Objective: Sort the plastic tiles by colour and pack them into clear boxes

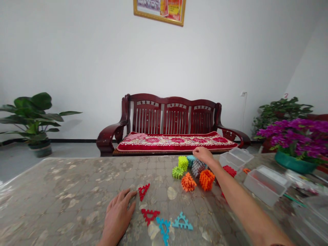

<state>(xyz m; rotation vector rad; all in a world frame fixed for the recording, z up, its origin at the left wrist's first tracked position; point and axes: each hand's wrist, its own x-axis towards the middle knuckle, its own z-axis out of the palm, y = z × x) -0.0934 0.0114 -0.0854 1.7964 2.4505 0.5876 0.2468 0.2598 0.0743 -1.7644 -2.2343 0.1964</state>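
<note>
My left hand (120,212) lies palm down on the table, its fingers loosely spread, with the fingertips beside a red toothed triangle (140,193). Nearer to me are a second red triangle (150,211), a blue triangle (166,231) and a light blue triangle (182,225). My right hand (203,154) reaches to the far side of the block pile, fingers curled closed above a grey block stack (197,167); whatever is in them is hidden. Around it stand a blue block (190,160), lime green blocks (182,163), an orange stack (207,180) and an orange cluster (188,182).
Red pieces (230,171) lie partly behind my right forearm. Clear plastic boxes (266,186) stand on the right of the patterned table (77,198), by a teal pot of purple flowers (294,162). Beyond the table is a wooden bench (176,102).
</note>
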